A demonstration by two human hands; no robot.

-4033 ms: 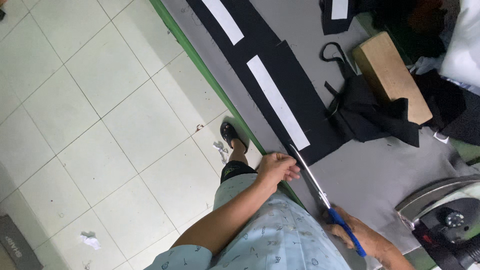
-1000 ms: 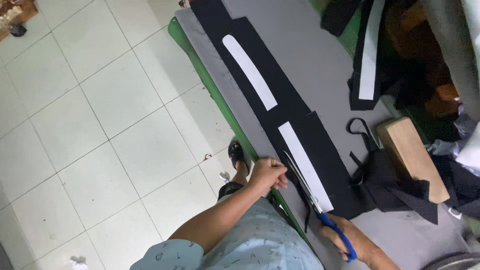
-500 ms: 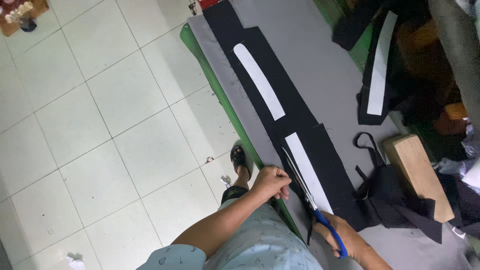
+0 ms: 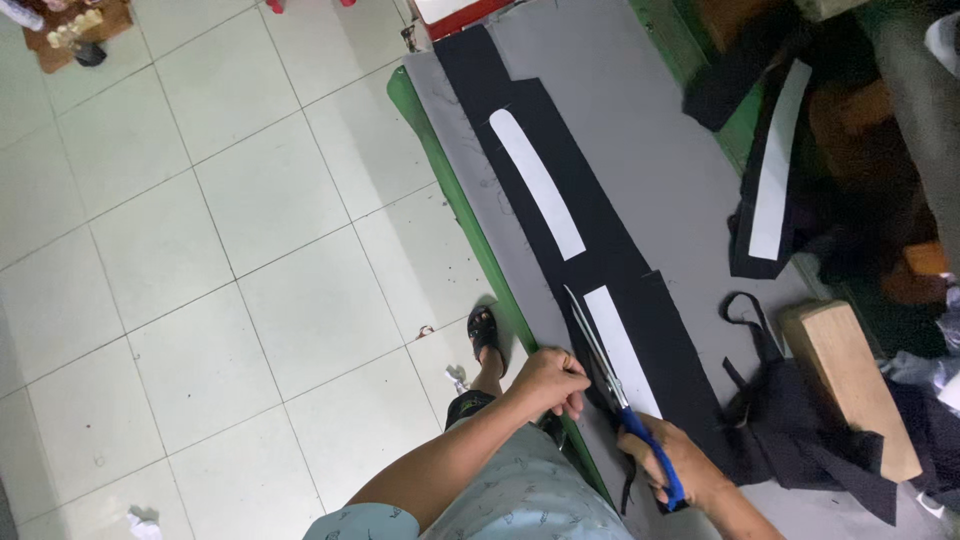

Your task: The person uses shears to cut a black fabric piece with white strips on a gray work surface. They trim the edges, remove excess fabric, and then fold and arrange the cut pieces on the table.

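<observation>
A long strip of black fabric (image 4: 610, 250) lies on a grey table top (image 4: 640, 120). Two white pattern pieces rest on it, one curved (image 4: 540, 185), one straight (image 4: 622, 350). My right hand (image 4: 680, 470) grips blue-handled scissors (image 4: 610, 375), their long blades pointing up the strip along the left side of the straight white piece. My left hand (image 4: 552, 380) is curled at the table's near edge, pressing the black fabric just left of the blades.
The table has a green edge (image 4: 450, 190) beside a white tiled floor (image 4: 200, 250). A wooden block (image 4: 850, 385) and heaps of black cloth (image 4: 800, 430) lie to the right. Another white strip (image 4: 780, 165) rests on dark fabric further back. My sandalled foot (image 4: 485, 330) is below.
The view has shifted along the table, so more of the far strip shows. Both hands and the scissors keep the same grip near the straight white piece.
</observation>
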